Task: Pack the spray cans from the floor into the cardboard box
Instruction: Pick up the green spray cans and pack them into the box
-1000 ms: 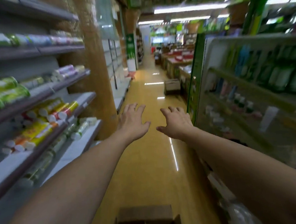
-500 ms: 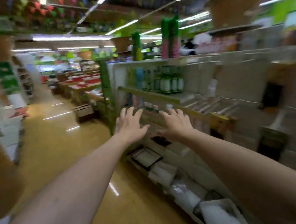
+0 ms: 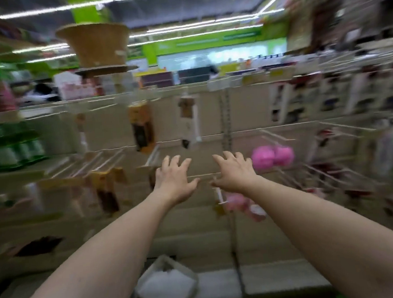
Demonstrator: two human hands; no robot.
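A shop interior, heavily blurred by motion: strip lights (image 3: 83, 5) run across a dark ceiling, and a green wall band (image 3: 206, 41) crosses the far background. Facing us is a pale shelving unit (image 3: 110, 129) with wire hooks and hanging packets.

Far to the left of our hands, green bottles (image 3: 9, 148) stand in rows on a shelf. High above and left of the left hand, a straw-coloured, woven column top (image 3: 95, 46) flares outward. Closer in, above the left hand, a yellow and black packet (image 3: 141, 127) hangs from a hook, with a white packet (image 3: 188, 119) just to its right.

Both our bare arms reach forward at the middle of the view. The left hand (image 3: 173, 183) is palm down, fingers spread, holding nothing. The right hand (image 3: 235, 173) is beside it, near but apart, also palm down with fingers spread and nothing in it. The thumbs point toward each other.

Just right of the right hand, two round pink items (image 3: 273, 157) sit on the hooks. Below that hand hangs a pink packet (image 3: 239, 204). Low down between the forearms is a white tray (image 3: 168, 288) on the bottom shelf. Further right, more hanging goods are too blurred to name.

We cannot tell where the spray cans or the cardboard box lie.
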